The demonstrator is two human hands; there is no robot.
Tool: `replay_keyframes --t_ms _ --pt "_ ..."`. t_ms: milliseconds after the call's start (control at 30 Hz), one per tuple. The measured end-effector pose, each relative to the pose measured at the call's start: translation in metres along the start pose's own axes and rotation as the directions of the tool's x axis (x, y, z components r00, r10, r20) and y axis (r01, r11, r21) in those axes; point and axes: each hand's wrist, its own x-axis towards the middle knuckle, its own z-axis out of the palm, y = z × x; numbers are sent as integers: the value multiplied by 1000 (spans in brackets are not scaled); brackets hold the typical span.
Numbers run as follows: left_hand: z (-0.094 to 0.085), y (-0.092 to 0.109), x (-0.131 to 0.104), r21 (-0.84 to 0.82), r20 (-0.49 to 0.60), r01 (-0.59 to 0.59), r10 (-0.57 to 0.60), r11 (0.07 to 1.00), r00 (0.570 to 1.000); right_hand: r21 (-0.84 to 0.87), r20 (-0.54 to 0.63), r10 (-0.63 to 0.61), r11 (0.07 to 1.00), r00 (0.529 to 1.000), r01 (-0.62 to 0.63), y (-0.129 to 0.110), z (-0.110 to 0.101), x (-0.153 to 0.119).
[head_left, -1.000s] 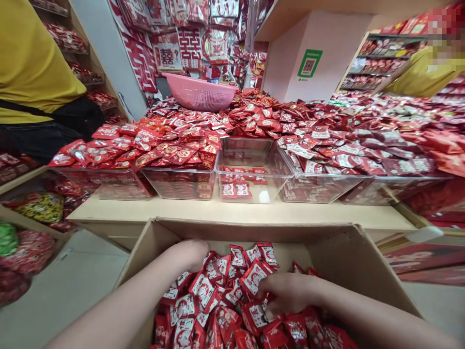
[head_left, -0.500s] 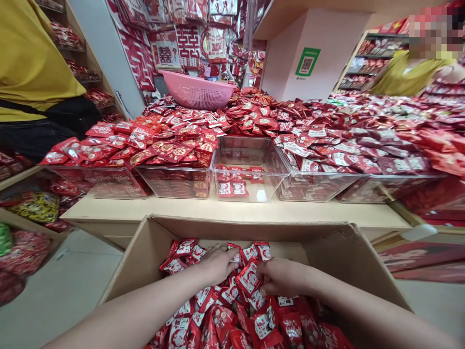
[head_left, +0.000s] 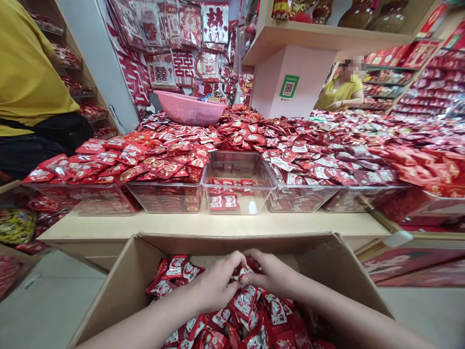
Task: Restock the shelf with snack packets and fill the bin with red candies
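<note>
Inside an open cardboard box (head_left: 348,271) lie many small red and white packets (head_left: 243,303). My left hand (head_left: 220,281) and my right hand (head_left: 267,274) meet over the pile, fingertips close together. Between them is a red and white packet (head_left: 246,273), pinched by the thumb and fingers of my right hand. The fingers of my left hand curl against its left side and hold an edge of it. Behind the box, a clear bin (head_left: 240,186) has a few red packets on its bottom.
Clear bins heaped with red packets (head_left: 163,194) flank the middle one on a pale ledge (head_left: 145,225). A pink basket (head_left: 192,107) rests on the heap behind. One person in yellow (head_left: 32,72) stands at the left, another (head_left: 341,92) far right.
My hands have come together over the pile from separate spots, and a packet is now between them. The view has tilted up, bringing more of the upper shelf in.
</note>
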Motion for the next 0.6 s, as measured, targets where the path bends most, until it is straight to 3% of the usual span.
replay_keyframes --t_ms 67,167,300,433,500,600 --pt "-10 11 -1 -211 -27 45 -52 976 998 140 -1 -15 990 1000 15 -7 -8 1" --pt "-23 20 -3 -503 -55 109 -158 857 986 411 25 -2 912 1000 -9 -19 -18 -1" --pt "-35 26 -1 -715 -100 85 -221 694 970 736 18 31 677 999 -34 -29 -21 -5" --pt "-39 27 3 -803 -134 50 -262 594 956 879 -13 94 476 996 -33 -32 -15 -5" --pt "-38 26 4 -783 -122 91 -296 615 947 882 -53 103 471 993 -2 -31 -14 -4" --pt "-38 28 2 -774 -93 156 -354 614 931 809 -174 77 580 982 98 -31 -13 -4"
